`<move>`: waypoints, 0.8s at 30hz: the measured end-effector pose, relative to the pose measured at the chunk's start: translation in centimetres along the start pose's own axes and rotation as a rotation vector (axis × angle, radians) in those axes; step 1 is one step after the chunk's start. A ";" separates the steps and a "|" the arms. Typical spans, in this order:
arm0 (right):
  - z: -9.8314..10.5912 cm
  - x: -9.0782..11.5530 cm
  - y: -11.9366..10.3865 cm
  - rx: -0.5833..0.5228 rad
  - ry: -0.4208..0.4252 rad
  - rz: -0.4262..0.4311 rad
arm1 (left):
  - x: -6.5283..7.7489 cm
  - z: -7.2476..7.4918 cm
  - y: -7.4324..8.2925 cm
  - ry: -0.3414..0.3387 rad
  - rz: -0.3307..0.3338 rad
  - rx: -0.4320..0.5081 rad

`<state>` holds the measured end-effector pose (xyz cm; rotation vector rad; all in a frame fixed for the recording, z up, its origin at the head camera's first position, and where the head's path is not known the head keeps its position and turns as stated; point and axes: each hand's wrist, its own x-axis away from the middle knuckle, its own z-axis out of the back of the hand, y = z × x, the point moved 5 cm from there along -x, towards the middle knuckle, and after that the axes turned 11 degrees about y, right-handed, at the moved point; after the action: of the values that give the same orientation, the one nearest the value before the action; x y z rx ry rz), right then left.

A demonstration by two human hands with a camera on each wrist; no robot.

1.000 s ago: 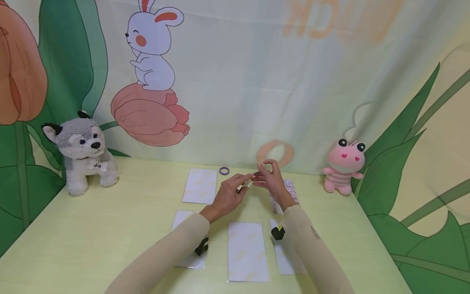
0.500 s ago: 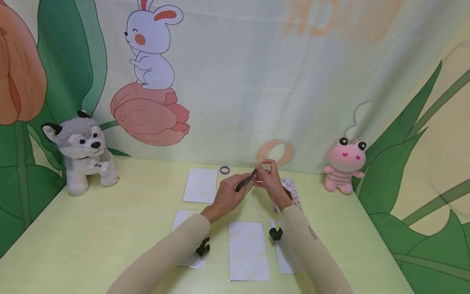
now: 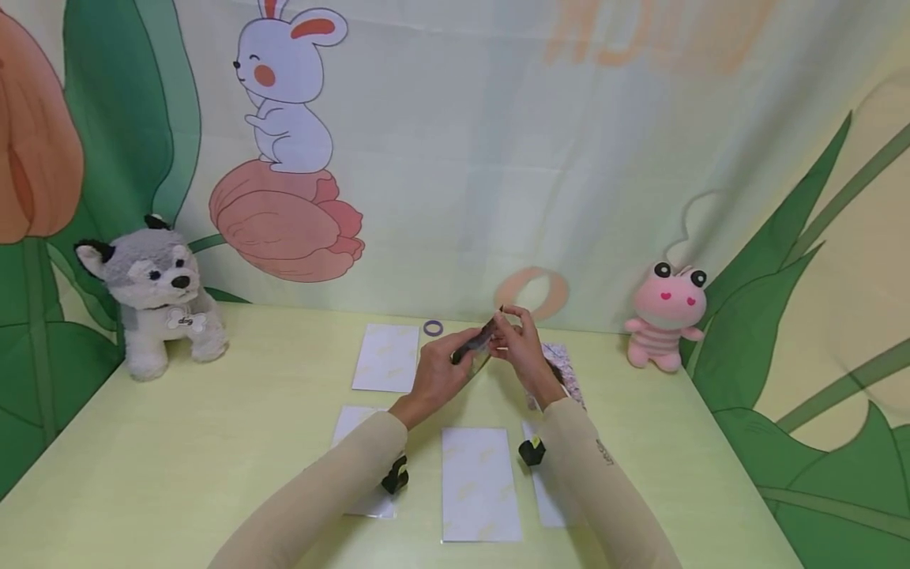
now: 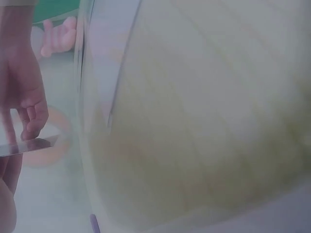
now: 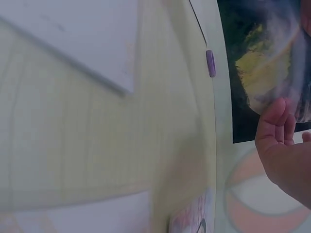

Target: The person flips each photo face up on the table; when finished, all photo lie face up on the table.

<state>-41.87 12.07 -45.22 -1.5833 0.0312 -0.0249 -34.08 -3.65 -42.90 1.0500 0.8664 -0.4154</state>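
Both hands hold one thin, glossy picture card [image 3: 475, 341], raised above the far part of the table. Its printed side is dark with a yellow patch, seen on the card [image 5: 257, 63] in the right wrist view. The left hand [image 3: 437, 371] grips the left end, thumb below and fingers above. The right hand [image 3: 526, 352] pinches the other end between thumb and fingertips. In the left wrist view the card [image 4: 29, 144] appears nearly edge-on. Beneath the right forearm lies a card with a pink speckled print [image 3: 565, 367], partly covered.
White-backed rectangles lie on the table: one at the back [image 3: 386, 358], one at centre front [image 3: 482, 486], and two partly under the forearms. A purple ring [image 3: 433, 328] lies near the back edge. A plush dog [image 3: 167, 296] sits left, a pink plush toy [image 3: 667, 320] right.
The card has tilted between the hands, so more of its dark face shows. The right hand's fingers have closed in on its edge. The head view has shifted slightly.
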 end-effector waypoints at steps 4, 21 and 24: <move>0.2 0.2 0.2 0.034 0.028 -0.016 | -0.2 0.2 -0.1 0.030 0.012 -0.009; 1.4 1.2 1.3 0.201 -0.031 -0.117 | -1.1 0.7 0.0 0.141 0.063 0.033; 1.4 1.4 1.4 0.137 -0.054 -0.131 | -1.1 0.7 0.1 0.148 0.075 0.036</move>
<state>-40.47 13.44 -46.61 -1.4465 -0.1139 -0.0848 -34.40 -4.37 -41.85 1.1533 0.9506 -0.2940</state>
